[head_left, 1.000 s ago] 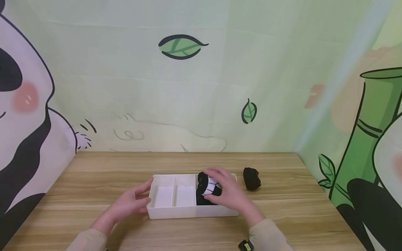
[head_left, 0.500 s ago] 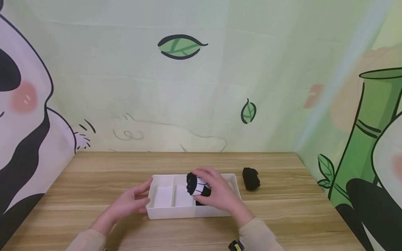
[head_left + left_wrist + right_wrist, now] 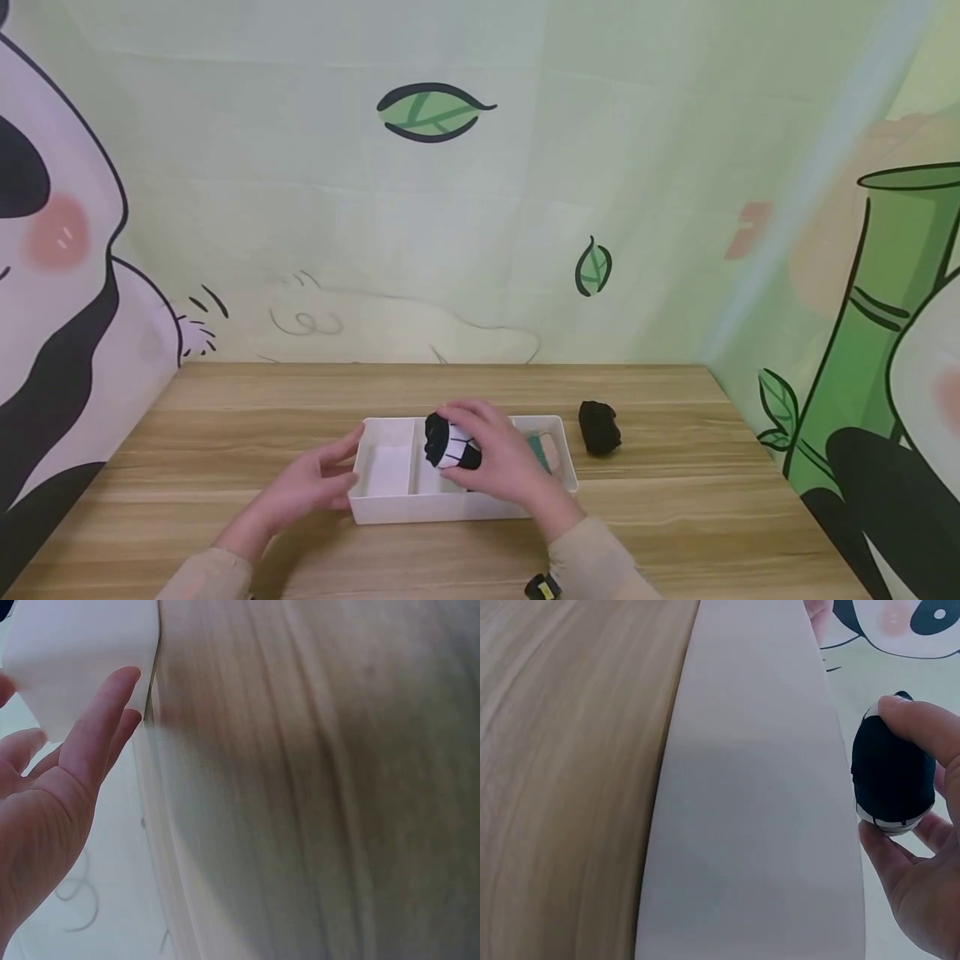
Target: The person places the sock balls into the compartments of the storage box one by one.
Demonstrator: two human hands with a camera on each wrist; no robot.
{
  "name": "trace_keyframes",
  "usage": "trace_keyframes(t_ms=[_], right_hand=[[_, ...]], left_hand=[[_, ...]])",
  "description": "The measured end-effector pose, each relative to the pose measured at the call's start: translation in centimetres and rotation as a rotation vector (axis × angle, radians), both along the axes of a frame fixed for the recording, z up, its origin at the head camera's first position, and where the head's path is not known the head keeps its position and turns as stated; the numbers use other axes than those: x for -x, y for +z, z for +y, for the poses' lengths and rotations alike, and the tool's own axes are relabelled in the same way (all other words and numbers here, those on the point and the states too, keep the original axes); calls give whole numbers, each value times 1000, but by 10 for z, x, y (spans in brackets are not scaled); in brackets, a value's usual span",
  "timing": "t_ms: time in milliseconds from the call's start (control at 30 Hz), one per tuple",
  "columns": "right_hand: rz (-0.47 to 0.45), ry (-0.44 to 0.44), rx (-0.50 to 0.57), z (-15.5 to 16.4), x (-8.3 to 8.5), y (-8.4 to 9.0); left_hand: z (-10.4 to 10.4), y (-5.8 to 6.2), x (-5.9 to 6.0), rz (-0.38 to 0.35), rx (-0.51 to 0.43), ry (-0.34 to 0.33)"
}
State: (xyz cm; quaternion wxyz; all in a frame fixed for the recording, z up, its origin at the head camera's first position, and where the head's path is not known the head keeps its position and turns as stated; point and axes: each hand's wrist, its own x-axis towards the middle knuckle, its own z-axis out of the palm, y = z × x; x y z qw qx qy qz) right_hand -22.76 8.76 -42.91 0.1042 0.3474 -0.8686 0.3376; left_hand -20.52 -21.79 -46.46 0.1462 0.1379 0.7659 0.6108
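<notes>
Item one, at the left: the left hand [image 3: 303, 487], fingers [image 3: 105, 712] straight and relaxed, resting against the left end wall of the white divided tray [image 3: 360, 508]. We judge it steadies the tray so it does not slide on the tabletop [image 3: 225, 400]; it grips nothing.

Item two, centre: the tray itself, with partitions across it. The leftmost compartment shows only its white floor.

Item three: the right hand [image 3: 502, 462], fingers curled round a rolled black-and-white sock bundle [image 3: 450, 442], pinching it between thumb and fingertips [image 3: 922, 724] from above. The bundle hangs over the tray's middle compartment, clear of the floor.

Item four: a green and pinkish item [image 3: 543, 450] in the right compartment — we cannot tell what it is.

Item five, far right: a black rolled bundle [image 3: 600, 427] on the tabletop, just beside the tray's right end, untouched.
</notes>
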Motion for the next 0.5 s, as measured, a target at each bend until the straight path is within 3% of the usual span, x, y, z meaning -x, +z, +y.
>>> trace_keyframes(t_ms=[500], right_hand=[[-6,-27,-88,-16,0,-10]], left_hand=[[0,0,0,5,17,11]])
